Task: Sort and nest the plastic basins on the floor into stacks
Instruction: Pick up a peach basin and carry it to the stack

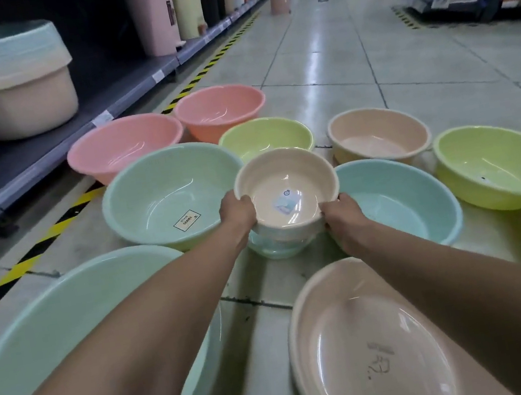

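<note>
Small beige basin (285,189) is mid-frame, its rim gripped by left hand (238,214) and right hand (342,218), fingers curled; keep it level and centred over the pale blue basin (273,251) beneath, then press evenly

the label (187,222) inside the mint green basin (144,189) reads "series"; the line above it is too blurred.

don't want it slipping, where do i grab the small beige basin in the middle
Take the small beige basin by its rolled rim at two opposite sides, left and right. It is upright with smooth sloping walls, so the lip is the only firm hold. The left hand and right hand grip it there.
</note>
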Available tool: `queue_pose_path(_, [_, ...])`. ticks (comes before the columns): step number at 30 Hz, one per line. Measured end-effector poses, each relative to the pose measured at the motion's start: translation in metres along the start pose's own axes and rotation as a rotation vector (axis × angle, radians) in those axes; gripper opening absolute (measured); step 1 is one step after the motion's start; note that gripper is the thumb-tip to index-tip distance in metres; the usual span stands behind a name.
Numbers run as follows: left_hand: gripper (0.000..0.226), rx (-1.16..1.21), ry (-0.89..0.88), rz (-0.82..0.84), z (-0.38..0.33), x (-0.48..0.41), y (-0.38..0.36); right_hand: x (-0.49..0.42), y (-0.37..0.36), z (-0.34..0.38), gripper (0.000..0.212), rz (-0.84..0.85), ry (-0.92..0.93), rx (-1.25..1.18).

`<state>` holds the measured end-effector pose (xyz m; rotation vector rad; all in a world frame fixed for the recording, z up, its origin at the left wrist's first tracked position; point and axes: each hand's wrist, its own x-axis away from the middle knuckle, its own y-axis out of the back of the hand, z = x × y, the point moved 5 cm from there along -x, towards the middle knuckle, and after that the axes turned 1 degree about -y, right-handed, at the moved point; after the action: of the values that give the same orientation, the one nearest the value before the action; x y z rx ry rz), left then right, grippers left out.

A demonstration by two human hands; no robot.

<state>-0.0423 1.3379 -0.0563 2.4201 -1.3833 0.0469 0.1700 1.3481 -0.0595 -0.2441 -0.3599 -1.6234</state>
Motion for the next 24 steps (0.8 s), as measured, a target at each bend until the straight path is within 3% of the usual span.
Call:
queue_pose_path(6, [0.036, -0.099, -0.046, 0.031, 0.019, -0.013, 0.006, 0.005, -0.014, -0.034, 0.031, 0.093, -0.079, 0.155])
queue_pose_path(9, [0.036, -0.207, -0.038, 0.008, 0.019, -0.014, 0.008, 0.005, -0.010, -0.049, 0.033, 0.051, -0.082, 0.207])
queue_pose_path(13, [0.041, -0.430, 0.025, -0.001, 0.044, -0.001, 0.010, 0.005, -0.001, -0.053, 0.054, -0.034, -0.120, 0.392])
queue_pose_path(16, [0.052, -0.355, 0.105, 0.067, 0.064, -0.003, 0.002, 0.010, 0.008, -0.064, 0.063, -0.102, -0.172, 0.692])
queue_pose_path(18, [0.066, -0.326, 0.156, 0.098, 0.071, -0.009, -0.003, 0.014, 0.005, -0.072, 0.059, -0.081, -0.195, 0.649])
queue_pose_path(21, [0.046, -0.282, 0.214, 0.099, 0.079, -0.004, -0.004, 0.020, -0.001, -0.077, 0.051, -0.052, -0.208, 0.417])
queue_pose_path(24, [0.042, -0.097, 0.376, 0.152, 0.085, 0.020, -0.004, 0.037, -0.002, -0.084, 0.053, -0.028, -0.282, 0.245])
